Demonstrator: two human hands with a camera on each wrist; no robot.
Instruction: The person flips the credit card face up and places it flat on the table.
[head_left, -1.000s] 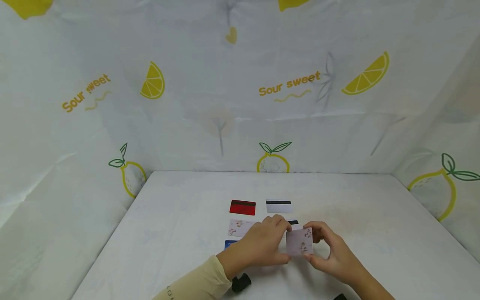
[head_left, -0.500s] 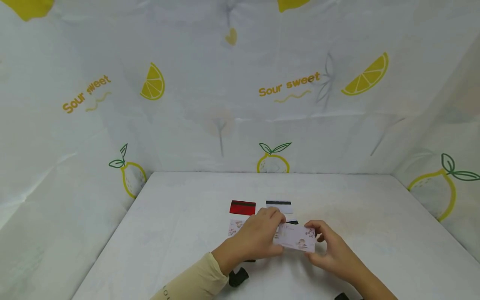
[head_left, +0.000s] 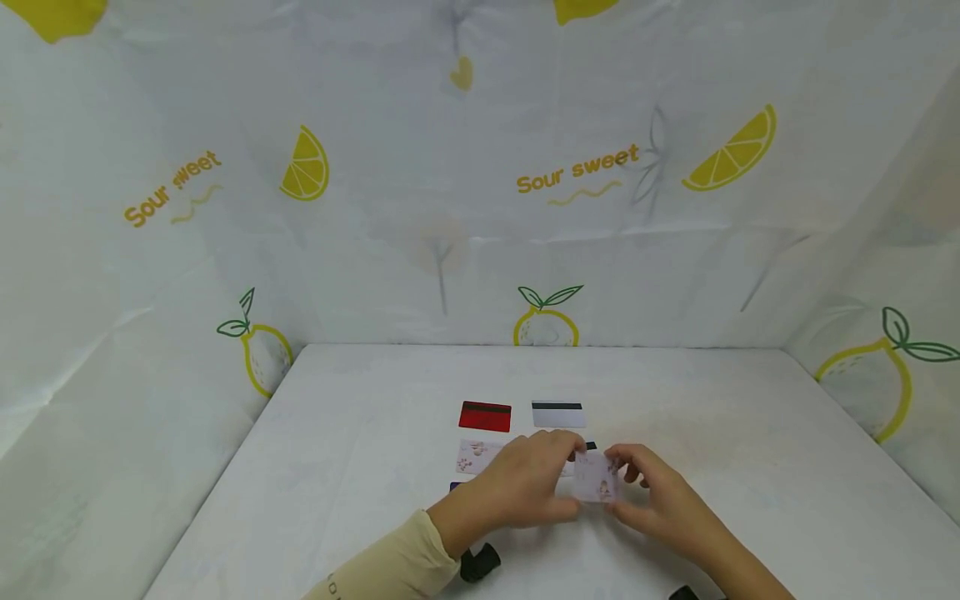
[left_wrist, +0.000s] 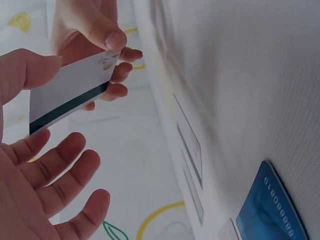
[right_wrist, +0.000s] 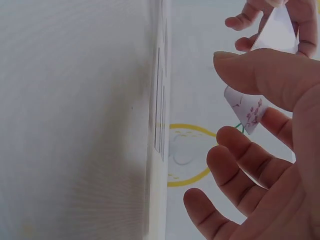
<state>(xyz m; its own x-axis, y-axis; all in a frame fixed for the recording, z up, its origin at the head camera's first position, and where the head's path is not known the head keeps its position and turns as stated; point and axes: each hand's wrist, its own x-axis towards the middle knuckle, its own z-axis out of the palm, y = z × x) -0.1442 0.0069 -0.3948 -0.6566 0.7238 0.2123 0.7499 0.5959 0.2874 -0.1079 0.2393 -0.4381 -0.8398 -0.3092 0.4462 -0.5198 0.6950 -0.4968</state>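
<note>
Both hands hold one white magnetic-stripe card (head_left: pixel 596 477) with a pinkish flower print, raised above the table. My left hand (head_left: pixel 517 483) has thumb and forefinger at the card's left edges. On the right side, my right hand (head_left: pixel 660 500) pinches the opposite end between thumb and fingers. The left wrist view shows the back of this card (left_wrist: pixel 70 90), with its dark stripe running lengthwise. Beyond the right thumb, the floral corner (right_wrist: pixel 247 110) shows in the right wrist view.
A red card (head_left: pixel 485 416) and a white striped card (head_left: pixel 558 414) lie farther back on the white table (head_left: pixel 360 433). A floral card (head_left: pixel 475 456) and a blue card (left_wrist: pixel 270 205) lie partly behind the left hand. A black object (head_left: pixel 480 563) sits near the left sleeve.
The held card first showed wider as the left hand shifted left and away; now that hand is back to the right and the card looks narrower. The right hand has barely moved.
</note>
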